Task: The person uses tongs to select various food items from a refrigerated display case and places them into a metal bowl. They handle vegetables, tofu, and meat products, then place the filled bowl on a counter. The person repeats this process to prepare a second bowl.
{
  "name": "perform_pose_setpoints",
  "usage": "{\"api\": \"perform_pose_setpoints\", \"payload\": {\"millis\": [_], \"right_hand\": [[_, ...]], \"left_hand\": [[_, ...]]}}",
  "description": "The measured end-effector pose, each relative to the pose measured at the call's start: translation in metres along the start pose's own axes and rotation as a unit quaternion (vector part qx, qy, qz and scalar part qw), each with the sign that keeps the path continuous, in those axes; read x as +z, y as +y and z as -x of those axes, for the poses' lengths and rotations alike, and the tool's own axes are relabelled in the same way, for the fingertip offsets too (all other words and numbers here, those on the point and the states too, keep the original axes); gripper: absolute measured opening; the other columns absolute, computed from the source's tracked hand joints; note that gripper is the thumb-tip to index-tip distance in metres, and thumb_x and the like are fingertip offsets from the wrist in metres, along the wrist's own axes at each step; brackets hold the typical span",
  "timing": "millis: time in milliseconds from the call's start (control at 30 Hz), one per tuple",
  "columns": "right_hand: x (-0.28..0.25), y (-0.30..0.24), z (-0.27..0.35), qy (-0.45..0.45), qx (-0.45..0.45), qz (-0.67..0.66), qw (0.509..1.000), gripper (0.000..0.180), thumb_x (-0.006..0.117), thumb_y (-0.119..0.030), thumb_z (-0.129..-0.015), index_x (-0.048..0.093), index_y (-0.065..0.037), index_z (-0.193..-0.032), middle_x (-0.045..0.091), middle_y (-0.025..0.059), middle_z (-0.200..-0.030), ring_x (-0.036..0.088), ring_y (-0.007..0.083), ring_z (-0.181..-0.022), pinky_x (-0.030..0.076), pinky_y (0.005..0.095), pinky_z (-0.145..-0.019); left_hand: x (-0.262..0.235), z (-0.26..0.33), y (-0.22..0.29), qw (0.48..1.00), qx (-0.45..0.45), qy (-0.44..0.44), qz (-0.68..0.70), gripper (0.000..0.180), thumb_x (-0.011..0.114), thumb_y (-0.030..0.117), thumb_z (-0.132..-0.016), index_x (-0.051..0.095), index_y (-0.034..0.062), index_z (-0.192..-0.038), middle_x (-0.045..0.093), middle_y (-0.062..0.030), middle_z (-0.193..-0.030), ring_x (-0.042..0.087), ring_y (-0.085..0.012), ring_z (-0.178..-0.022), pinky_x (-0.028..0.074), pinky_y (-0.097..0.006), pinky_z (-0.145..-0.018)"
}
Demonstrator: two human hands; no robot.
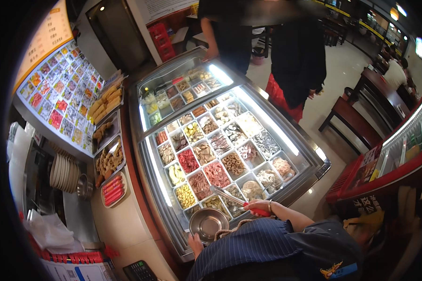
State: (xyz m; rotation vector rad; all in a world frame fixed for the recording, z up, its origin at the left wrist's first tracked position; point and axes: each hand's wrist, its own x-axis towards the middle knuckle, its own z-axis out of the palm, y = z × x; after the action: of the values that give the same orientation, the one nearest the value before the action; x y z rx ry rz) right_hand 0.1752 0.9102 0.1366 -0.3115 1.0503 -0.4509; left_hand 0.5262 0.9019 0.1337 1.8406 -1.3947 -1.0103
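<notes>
My left hand (195, 244) grips the near rim of a round metal bowl (207, 222), held over the front edge of a glass-topped chilled display case (309, 159). My right hand (259, 206) is closed on metal tongs with a red handle (229, 197). Their tips reach over the near trays, beside a tray of red sliced meat (216, 173) and a tray of yellow corn pieces (185, 195). The case holds several small white trays of meats, vegetables and other foods. I cannot tell whether the bowl has anything in it.
To the left, a counter carries trays of fried food (109, 161) and red sausages (113, 190), a stack of plates (63, 172) and an illuminated picture menu board (63, 100). Two people stand beyond the case's far end (267, 47). Wooden benches (351, 122) and a red stand (384, 173) are on the right.
</notes>
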Motion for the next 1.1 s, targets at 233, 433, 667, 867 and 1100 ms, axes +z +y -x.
{"api": "perform_pose_setpoints", "payload": {"millis": [233, 433, 667, 867, 1100], "right_hand": [[0.002, -0.001, 0.002, -0.014, -0.014, -0.011, 1.000, 0.028, 0.063, -0.033, -0.076, 0.052, -0.009, -0.085, 0.051, -0.0001, -0.057, 0.047, 0.0070, -0.041, 0.037, 0.0193, -0.035], [0.001, 0.004, -0.003, -0.006, -0.025, -0.008, 1.000, 0.029, 0.063, -0.035, -0.075, 0.052, -0.011, -0.087, 0.050, -0.0008, -0.060, 0.046, 0.0073, -0.043, 0.038, 0.0205, -0.037], [0.002, 0.010, -0.006, 0.007, -0.047, -0.037, 0.998, 0.025, 0.063, -0.031, -0.076, 0.052, -0.010, -0.082, 0.048, 0.0004, -0.057, 0.044, 0.0089, -0.041, 0.036, 0.0217, -0.036], [0.001, 0.005, -0.001, 0.005, -0.024, -0.010, 1.000, 0.025, 0.063, -0.031, -0.077, 0.051, -0.009, -0.079, 0.047, 0.0011, -0.056, 0.043, 0.0101, -0.042, 0.036, 0.0228, -0.037], [-0.004, 0.005, -0.010, -0.038, -0.028, -0.005, 0.999, 0.027, 0.061, -0.029, -0.079, 0.050, -0.010, -0.094, 0.049, -0.0008, -0.059, 0.046, 0.0064, -0.043, 0.038, 0.0185, -0.038]], "left_hand": [[-0.002, -0.008, -0.029, 0.999, 0.004, 0.005, -0.034, 0.030, 0.047, 0.018, -0.079, 0.049, -0.0090, -0.091, 0.055, -0.0268, -0.083, 0.051, -0.0362, -0.075, 0.037, -0.042, -0.066], [0.000, -0.019, -0.025, 0.996, -0.090, -0.012, 0.010, 0.033, 0.048, 0.020, -0.080, 0.049, -0.0081, -0.098, 0.056, -0.0230, -0.087, 0.051, -0.0323, -0.077, 0.039, -0.038, -0.069], [0.003, -0.035, -0.036, 0.994, -0.086, -0.029, 0.053, 0.031, 0.048, 0.019, -0.080, 0.050, -0.0069, -0.096, 0.056, -0.0190, -0.085, 0.050, -0.0271, -0.074, 0.039, -0.036, -0.066], [0.007, -0.038, -0.045, 0.991, -0.097, -0.033, 0.087, 0.029, 0.049, 0.019, -0.080, 0.051, -0.0060, -0.094, 0.056, -0.0155, -0.082, 0.049, -0.0227, -0.072, 0.039, -0.034, -0.063], [0.001, -0.031, -0.081, 0.982, -0.064, -0.033, 0.176, 0.026, 0.050, 0.018, -0.080, 0.052, -0.0049, -0.093, 0.056, -0.0115, -0.080, 0.047, -0.0176, -0.069, 0.039, -0.031, -0.060]]}}
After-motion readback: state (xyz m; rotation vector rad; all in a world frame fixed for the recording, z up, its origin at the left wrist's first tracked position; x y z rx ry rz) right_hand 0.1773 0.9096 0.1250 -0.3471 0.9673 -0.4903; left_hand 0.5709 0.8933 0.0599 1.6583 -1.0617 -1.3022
